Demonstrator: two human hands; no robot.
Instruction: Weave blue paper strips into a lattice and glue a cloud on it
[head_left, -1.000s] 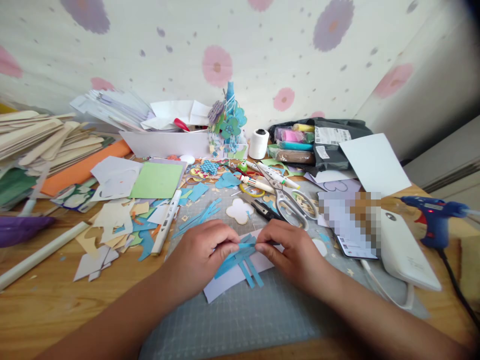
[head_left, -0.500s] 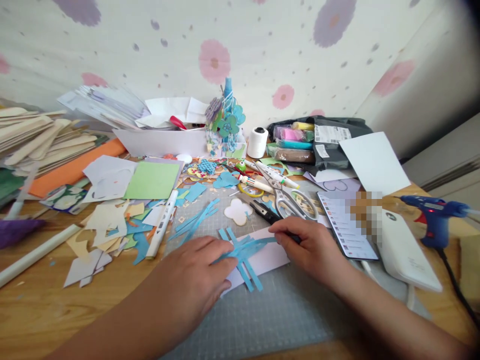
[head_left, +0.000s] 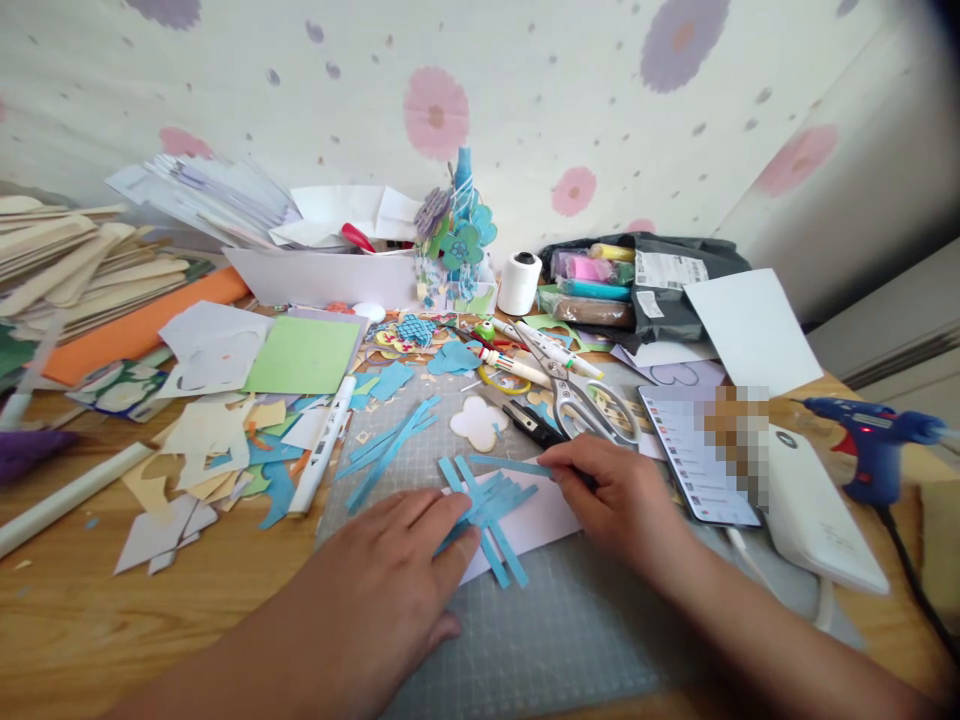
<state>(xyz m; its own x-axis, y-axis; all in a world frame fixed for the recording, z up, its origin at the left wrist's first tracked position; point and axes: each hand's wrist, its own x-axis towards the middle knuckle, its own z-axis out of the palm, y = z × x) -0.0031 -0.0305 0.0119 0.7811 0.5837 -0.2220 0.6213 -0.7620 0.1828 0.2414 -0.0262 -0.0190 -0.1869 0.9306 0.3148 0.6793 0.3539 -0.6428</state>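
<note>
Blue paper strips (head_left: 491,505) lie crossed over one another on a white paper piece (head_left: 540,517), on the grey cutting mat (head_left: 510,640). My left hand (head_left: 405,560) rests its fingertips on the left ends of these strips, fingers stretched out and thumb apart on the mat side. Between thumb and fingers, my right hand (head_left: 619,490) pinches the right end of a single blue strip (head_left: 502,463), which reaches left above the crossed ones. Beside that hand lies a black-handled cutter knife (head_left: 534,424), partly hidden by it. More loose blue strips (head_left: 394,450) are to the left.
Metal scissors (head_left: 592,405) and a white flower cutout (head_left: 477,422) lie behind the hands. A phone (head_left: 697,470), a white power bank (head_left: 817,520) and a blue glue gun (head_left: 862,440) occupy the right. Paper scraps (head_left: 210,440) and a marker (head_left: 322,450) are at the left.
The strip in my right hand has come away from the crossed strips and now lies slightly farther back. My left hand stays on the strips, its thumb now clear of the white paper.
</note>
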